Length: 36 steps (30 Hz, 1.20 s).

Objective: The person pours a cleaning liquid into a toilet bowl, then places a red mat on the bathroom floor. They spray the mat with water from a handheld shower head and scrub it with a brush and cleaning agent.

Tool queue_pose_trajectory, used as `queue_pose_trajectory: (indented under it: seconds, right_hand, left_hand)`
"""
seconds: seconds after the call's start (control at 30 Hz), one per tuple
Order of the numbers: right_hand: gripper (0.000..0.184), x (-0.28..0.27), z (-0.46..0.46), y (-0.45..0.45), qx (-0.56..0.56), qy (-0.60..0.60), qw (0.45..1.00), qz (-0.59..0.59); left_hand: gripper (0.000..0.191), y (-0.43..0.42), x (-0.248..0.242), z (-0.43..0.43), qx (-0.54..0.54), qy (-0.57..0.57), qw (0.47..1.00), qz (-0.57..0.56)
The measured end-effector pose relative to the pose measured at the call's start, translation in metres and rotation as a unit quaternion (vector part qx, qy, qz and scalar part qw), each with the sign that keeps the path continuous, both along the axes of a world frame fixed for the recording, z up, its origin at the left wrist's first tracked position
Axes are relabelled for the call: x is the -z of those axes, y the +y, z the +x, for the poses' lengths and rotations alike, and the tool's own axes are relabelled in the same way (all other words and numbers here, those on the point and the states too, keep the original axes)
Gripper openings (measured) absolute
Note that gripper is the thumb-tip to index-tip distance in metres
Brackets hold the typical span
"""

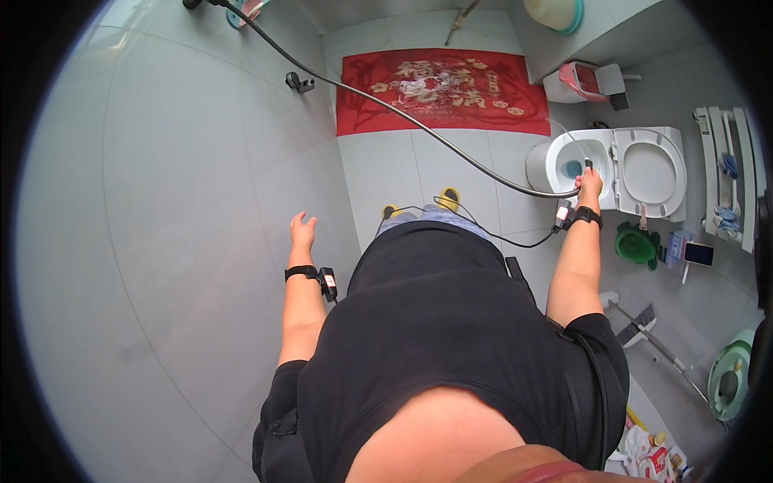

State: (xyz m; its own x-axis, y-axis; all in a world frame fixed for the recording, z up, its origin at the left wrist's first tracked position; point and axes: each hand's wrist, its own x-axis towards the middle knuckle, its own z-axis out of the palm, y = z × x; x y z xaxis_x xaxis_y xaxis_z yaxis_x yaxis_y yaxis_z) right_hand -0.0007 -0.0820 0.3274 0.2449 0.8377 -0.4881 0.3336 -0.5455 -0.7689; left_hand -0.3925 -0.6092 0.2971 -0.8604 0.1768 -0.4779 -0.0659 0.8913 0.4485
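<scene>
My right hand (589, 183) is closed around a small dark spray nozzle (588, 163) above the bowl of a white toilet (558, 169). A flexible metal hose (416, 122) runs from the wall fitting at the top left down to this hand. From the nozzle a thin pale arc, apparently water, reaches towards the red mat (365, 115). The toilet's lid and seat (649, 172) are raised, and bluish water (571, 169) shows in the bowl. Beside the grey tiled wall, my left hand (302, 231) hangs with its fingers apart, holding nothing.
On the pale floor tiles the red mat bears writing and a whitish patch. A lined waste bin (577, 83) stands behind the toilet. To the right are a green potty-like basin (636, 244), a broom (639, 327) and a white towel rack (728, 175). A black cable (525, 245) trails from my right wrist.
</scene>
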Motion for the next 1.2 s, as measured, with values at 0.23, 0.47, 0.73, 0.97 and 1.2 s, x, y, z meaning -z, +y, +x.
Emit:
queue_pose_trajectory:
  seconds: [0.23,0.47,0.73,0.97,1.2]
  right_hand:
    - [0.023,-0.007,-0.037,0.008,-0.03,0.077,0.996,0.028]
    - [0.035,-0.017,-0.089,0.02,-0.104,0.098,0.989,0.034]
    - [0.043,-0.014,-0.133,0.022,-0.182,0.116,0.976,-0.002]
    - [0.042,-0.017,-0.177,0.006,-0.225,0.114,0.967,-0.03]
    - [0.038,-0.01,-0.218,-0.011,-0.289,0.129,0.948,-0.029]
  left_hand:
    - [0.044,-0.001,-0.001,0.003,-0.024,0.005,1.0,-0.01]
    - [0.043,-0.008,-0.002,0.007,-0.053,0.015,0.998,0.021]
    - [0.044,-0.021,-0.005,0.021,-0.101,-0.021,0.995,-0.011]
    - [0.044,-0.028,0.004,0.02,-0.13,-0.035,0.991,-0.017]
    - [0.045,-0.027,0.007,0.023,-0.145,-0.044,0.988,-0.006]
